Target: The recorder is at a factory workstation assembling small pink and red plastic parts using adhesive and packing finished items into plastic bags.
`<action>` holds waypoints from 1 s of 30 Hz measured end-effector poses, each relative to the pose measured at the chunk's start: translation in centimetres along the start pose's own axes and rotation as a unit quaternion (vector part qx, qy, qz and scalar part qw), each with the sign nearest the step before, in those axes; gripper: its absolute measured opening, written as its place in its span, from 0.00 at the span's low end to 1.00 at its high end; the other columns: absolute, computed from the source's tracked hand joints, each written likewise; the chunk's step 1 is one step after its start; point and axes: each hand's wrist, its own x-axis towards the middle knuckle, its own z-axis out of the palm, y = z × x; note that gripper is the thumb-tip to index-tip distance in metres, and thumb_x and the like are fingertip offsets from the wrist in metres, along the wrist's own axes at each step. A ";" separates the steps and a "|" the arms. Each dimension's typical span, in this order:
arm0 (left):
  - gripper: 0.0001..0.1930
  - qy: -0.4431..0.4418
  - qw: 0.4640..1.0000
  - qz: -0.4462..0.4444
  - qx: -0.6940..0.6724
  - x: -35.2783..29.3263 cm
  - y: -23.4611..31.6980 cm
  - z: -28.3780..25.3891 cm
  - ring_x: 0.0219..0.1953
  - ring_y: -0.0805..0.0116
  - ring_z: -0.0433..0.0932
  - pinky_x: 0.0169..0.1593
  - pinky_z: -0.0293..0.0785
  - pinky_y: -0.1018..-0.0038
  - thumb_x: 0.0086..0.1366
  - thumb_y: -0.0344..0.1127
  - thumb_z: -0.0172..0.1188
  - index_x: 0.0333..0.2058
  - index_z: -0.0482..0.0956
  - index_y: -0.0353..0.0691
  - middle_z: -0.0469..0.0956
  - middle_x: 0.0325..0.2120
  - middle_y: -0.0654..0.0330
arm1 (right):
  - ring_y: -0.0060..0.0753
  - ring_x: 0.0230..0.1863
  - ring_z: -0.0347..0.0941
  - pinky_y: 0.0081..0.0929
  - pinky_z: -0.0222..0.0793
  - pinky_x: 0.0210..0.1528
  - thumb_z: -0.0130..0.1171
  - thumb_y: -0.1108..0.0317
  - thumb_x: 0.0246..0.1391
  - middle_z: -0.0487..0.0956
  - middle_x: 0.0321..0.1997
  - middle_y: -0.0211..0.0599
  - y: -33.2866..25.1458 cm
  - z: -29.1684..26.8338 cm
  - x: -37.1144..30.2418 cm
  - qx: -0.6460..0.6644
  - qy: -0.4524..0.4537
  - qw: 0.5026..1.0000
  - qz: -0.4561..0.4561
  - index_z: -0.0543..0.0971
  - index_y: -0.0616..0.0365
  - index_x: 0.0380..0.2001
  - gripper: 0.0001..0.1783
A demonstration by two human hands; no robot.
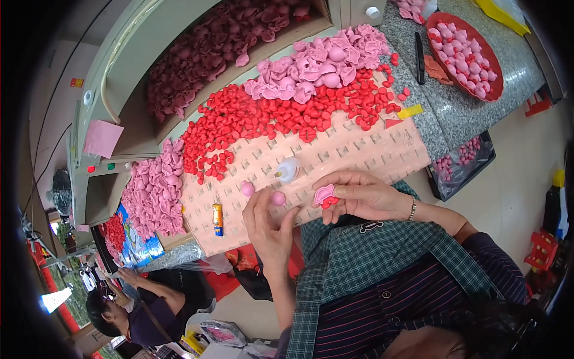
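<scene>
My right hand (365, 196) pinches a small moulded piece (324, 196), pink with a pale rim and a glossy red part below it, between thumb and fingers. My left hand (269, 230) is open above the mat's near edge, thumb and fingers apart. A round pink piece (278, 198) shows between its fingertips and thumb; whether they touch it I cannot tell. Another round pink piece (247, 188) lies just beyond the fingers. Farther back, a small translucent bottle (289, 170) with a thin nozzle lies on the patterned pink mat (335, 146).
Many red pieces (269, 113) spread across the mat's far side, with heaped pink pieces (323, 63) behind and more pink pieces (156, 191) at left. A yellow-blue tube (217, 220) lies left. A red bowl (496, 90) stands far right. Another person (143, 311) works at lower left.
</scene>
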 end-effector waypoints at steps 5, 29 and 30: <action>0.23 -0.036 0.987 0.128 0.085 -0.1 -2.1 0.2 0.47 0.55 0.76 0.50 0.73 0.67 0.53 0.21 0.67 0.50 0.77 0.36 0.78 0.47 0.54 | 0.45 0.45 0.80 0.34 0.77 0.48 0.47 0.68 0.69 0.78 0.50 0.48 -0.4 0.7 0.3 -0.006 0.024 0.998 0.066 0.67 0.67 0.61 0.21; 0.20 -0.188 0.952 0.177 -0.166 0.6 1.5 -0.5 0.53 0.49 0.78 0.56 0.74 0.62 0.53 0.16 0.64 0.46 0.78 0.33 0.80 0.47 0.44 | 0.50 0.46 0.81 0.38 0.80 0.48 0.49 0.70 0.68 0.78 0.51 0.52 0.2 0.8 0.6 -0.028 0.027 0.996 0.081 0.70 0.69 0.58 0.19; 0.20 -0.191 0.951 0.177 -0.165 0.7 1.6 -0.6 0.53 0.49 0.78 0.56 0.74 0.62 0.53 0.16 0.64 0.46 0.78 0.33 0.80 0.47 0.44 | 0.50 0.46 0.81 0.39 0.80 0.49 0.49 0.71 0.67 0.78 0.51 0.52 0.1 0.9 0.5 -0.046 0.018 0.996 0.072 0.70 0.69 0.58 0.19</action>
